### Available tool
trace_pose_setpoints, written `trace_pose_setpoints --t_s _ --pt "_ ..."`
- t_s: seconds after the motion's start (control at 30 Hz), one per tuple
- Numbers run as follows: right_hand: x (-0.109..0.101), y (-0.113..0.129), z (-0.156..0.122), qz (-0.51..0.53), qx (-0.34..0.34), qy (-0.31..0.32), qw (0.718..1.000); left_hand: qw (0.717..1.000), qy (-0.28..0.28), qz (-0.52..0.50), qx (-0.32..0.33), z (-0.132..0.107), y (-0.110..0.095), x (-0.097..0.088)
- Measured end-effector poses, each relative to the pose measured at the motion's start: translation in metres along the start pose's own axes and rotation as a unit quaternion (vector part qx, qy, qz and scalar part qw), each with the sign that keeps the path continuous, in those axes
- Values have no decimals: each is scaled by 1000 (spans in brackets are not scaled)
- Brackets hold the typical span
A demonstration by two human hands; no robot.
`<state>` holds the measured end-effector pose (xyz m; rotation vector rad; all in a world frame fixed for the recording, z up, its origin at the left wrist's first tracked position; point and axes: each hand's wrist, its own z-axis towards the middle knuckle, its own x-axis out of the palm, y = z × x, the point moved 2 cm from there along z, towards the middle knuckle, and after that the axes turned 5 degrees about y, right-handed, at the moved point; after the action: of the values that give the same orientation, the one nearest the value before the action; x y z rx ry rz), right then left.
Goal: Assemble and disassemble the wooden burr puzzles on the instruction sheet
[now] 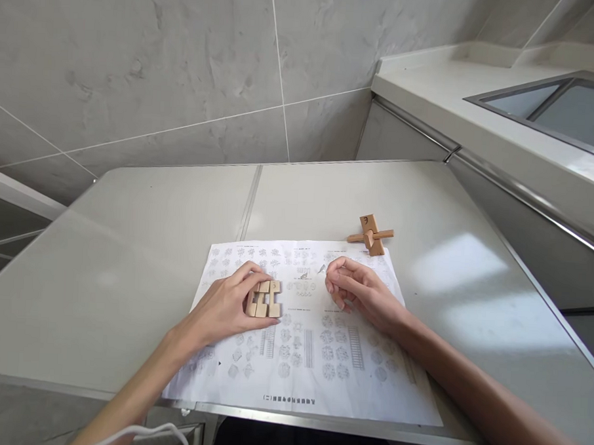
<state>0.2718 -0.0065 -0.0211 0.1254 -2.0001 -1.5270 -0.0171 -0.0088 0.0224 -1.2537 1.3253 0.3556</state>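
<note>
My left hand (pixel 234 298) is closed around a row of notched wooden puzzle blocks (pixel 268 300), thumb along the near side and fingers over the far side. The pale blocks stand side by side, with gaps between their notches and a dark mark on one. Beneath both hands lies a large printed sheet (pixel 310 380) covered with small diagrams. To the right, my right hand (pixel 356 287) hovers near the sheet with loosely curled fingers, and I see nothing in it. Just beyond it, an assembled wooden cross-shaped puzzle (pixel 370 235) rests at the sheet's far right corner.
The sheet lies on a pale table (pixel 128 261) with a seam running across its top. A grey tiled wall (pixel 185 67) stands behind. A white counter (pixel 431 77) with a dark-framed inset rises at the right. A white cable (pixel 145 431) crosses my left forearm.
</note>
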Motion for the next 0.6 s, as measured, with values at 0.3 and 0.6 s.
trace_pose_setpoints --t_s 0.3,0.6 --pt "3 1 0 -17 -8 1 1000 990 -59 -98 77 27 -17 12" --pt "6 1 -2 -74 22 58 995 958 -136 -184 174 57 -45 22"
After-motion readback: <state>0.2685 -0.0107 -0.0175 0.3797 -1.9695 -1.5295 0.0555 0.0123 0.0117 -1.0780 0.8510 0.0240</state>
